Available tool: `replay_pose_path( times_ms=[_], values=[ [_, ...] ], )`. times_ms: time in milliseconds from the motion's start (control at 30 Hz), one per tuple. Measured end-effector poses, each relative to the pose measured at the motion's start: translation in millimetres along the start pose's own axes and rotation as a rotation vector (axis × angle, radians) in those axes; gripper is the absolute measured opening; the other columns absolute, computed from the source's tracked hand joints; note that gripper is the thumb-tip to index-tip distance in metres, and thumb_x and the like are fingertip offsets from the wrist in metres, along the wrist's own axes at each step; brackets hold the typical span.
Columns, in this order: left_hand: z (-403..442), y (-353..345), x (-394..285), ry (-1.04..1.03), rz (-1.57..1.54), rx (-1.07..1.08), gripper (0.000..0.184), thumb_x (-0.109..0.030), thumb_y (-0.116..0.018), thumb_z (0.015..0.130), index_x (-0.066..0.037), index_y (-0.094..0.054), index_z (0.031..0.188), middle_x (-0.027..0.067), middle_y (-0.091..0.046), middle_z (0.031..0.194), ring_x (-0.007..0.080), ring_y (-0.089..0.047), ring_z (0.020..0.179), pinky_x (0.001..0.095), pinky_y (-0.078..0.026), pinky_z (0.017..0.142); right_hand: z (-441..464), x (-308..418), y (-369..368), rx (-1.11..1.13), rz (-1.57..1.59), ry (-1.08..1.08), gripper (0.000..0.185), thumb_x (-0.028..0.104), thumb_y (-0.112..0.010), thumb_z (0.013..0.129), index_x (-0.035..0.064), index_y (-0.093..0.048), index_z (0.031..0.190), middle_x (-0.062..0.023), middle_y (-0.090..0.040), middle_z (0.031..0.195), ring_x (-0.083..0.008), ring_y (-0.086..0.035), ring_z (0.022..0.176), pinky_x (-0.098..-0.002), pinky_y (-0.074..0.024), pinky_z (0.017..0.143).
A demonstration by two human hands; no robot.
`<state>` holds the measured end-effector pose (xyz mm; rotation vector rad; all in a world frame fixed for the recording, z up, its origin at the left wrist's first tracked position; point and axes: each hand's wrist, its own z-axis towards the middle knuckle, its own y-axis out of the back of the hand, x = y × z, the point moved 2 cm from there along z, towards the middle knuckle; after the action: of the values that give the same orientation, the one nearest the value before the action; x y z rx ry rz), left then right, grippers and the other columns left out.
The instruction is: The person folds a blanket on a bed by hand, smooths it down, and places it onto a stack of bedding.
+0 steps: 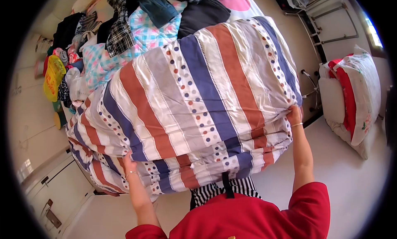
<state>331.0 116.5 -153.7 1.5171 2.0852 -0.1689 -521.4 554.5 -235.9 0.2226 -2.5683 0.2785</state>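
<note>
A large striped quilt (198,86) in white, rust, blue and grey with dotted bands is spread in front of me, its near side bunched in folds. My left hand (129,161) grips its near edge at the lower left, fingers closed on the fabric. At the right, my right hand (294,114) pinches the quilt's right corner area. Both hands' fingertips are partly hidden by the cloth. Beyond the quilt lies a pink and blue checked cover (144,26), with a plaid shirt (119,32) and dark clothes (202,16) on it.
Piled clothes and a yellow bag (53,78) lie at the left. Stacked pillows (368,94), white and red, stand at the right beside a metal rack (331,28). A white cabinet (62,189) is at the lower left.
</note>
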Motion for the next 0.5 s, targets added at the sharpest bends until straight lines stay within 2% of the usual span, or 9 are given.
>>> replay_pose_path(
  times_ms=[67, 100, 133, 200, 233, 333, 400, 433, 500],
  values=[
    [-18, 7, -8, -0.145, -0.197, 0.162, 0.035, -0.006, -0.065, 0.082, -0.006, -0.056, 0.116, 0.0114, -0.062, 0.108, 0.0261, -0.062, 0.095, 0.0440, -0.053, 0.081, -10, 6, -6, -0.044, -0.086, 0.036, 0.018, -0.002, -0.049, 0.063, 0.0031, -0.055, 0.080, -0.0090, -0.057, 0.082, -0.0260, -0.054, 0.073, -0.0403, -0.0478, 0.065],
    [-29, 12, -2, -0.267, -0.098, 0.125, 0.039, -0.002, -0.063, 0.082, -0.004, -0.054, 0.119, 0.0113, -0.061, 0.111, 0.0266, -0.061, 0.096, 0.0443, -0.052, 0.083, -11, 4, -4, -0.093, -0.164, 0.087, 0.014, -0.001, -0.050, 0.063, 0.0041, -0.054, 0.075, -0.0085, -0.054, 0.077, -0.0249, -0.052, 0.065, -0.0402, -0.0452, 0.058],
    [-38, 15, 10, -0.144, -0.063, 0.009, 0.045, -0.001, -0.062, 0.081, -0.002, -0.049, 0.124, 0.0110, -0.059, 0.113, 0.0278, -0.061, 0.097, 0.0434, -0.051, 0.084, -13, 3, -1, -0.147, -0.240, 0.140, 0.010, 0.000, -0.050, 0.062, 0.0052, -0.053, 0.070, -0.0080, -0.052, 0.071, -0.0238, -0.049, 0.058, -0.0401, -0.0427, 0.050],
    [5, 31, 33, -0.112, 0.078, 0.060, 0.055, 0.001, -0.065, 0.078, 0.001, -0.042, 0.128, 0.0121, -0.057, 0.114, 0.0273, -0.061, 0.096, 0.0412, -0.051, 0.084, -29, -15, -28, -0.433, -0.348, 0.058, 0.007, 0.000, -0.050, 0.062, 0.0045, -0.053, 0.067, -0.0066, -0.045, 0.062, -0.0227, -0.042, 0.047, -0.0380, -0.0331, 0.043],
    [1, 25, 34, -0.108, 0.076, 0.061, 0.055, 0.001, -0.065, 0.078, 0.001, -0.042, 0.128, 0.0121, -0.057, 0.114, 0.0273, -0.061, 0.096, 0.0412, -0.051, 0.084, -34, -17, -43, -0.428, -0.309, 0.092, 0.007, 0.000, -0.049, 0.061, 0.0030, -0.052, 0.067, -0.0072, -0.045, 0.061, -0.0232, -0.042, 0.047, -0.0377, -0.0315, 0.042],
    [7, -3, 24, -0.104, 0.238, -0.055, 0.065, 0.000, -0.070, 0.072, 0.005, -0.038, 0.129, 0.0150, -0.054, 0.119, 0.0266, -0.059, 0.099, 0.0380, -0.050, 0.084, -44, -7, -53, -0.267, -0.641, 0.054, 0.014, 0.003, -0.055, 0.063, 0.0021, -0.056, 0.077, -0.0076, -0.048, 0.067, -0.0238, -0.049, 0.052, -0.0408, -0.0403, 0.046],
    [44, 10, 16, -0.528, 0.327, -0.078, 0.053, 0.003, -0.068, 0.070, 0.000, -0.050, 0.121, 0.0144, -0.057, 0.115, 0.0306, -0.058, 0.101, 0.0425, -0.049, 0.087, -62, -7, -58, -0.275, -0.577, 0.034, 0.019, 0.008, -0.058, 0.066, 0.0009, -0.058, 0.083, -0.0080, -0.052, 0.072, -0.0247, -0.054, 0.059, -0.0426, -0.0441, 0.051],
    [32, -2, 8, -0.782, 0.378, -0.305, 0.070, 0.001, -0.071, 0.069, 0.000, -0.041, 0.132, 0.0203, -0.044, 0.133, 0.0346, -0.051, 0.116, 0.0464, -0.043, 0.094, -68, -3, -56, -0.295, -0.560, 0.045, 0.019, 0.008, -0.058, 0.066, 0.0009, -0.058, 0.083, -0.0080, -0.052, 0.072, -0.0247, -0.054, 0.059, -0.0426, -0.0441, 0.051],
    [-45, -69, -19, -1.059, 0.990, -0.512, 0.076, -0.007, -0.069, 0.072, 0.001, -0.032, 0.138, 0.0230, -0.034, 0.141, 0.0377, -0.044, 0.123, 0.0449, -0.034, 0.103, -78, 3, -49, -0.176, -0.156, -0.030, 0.023, 0.018, -0.061, 0.075, 0.0042, -0.061, 0.092, -0.0076, -0.060, 0.084, -0.0252, -0.059, 0.071, -0.0401, -0.0470, 0.067]
  ],
)
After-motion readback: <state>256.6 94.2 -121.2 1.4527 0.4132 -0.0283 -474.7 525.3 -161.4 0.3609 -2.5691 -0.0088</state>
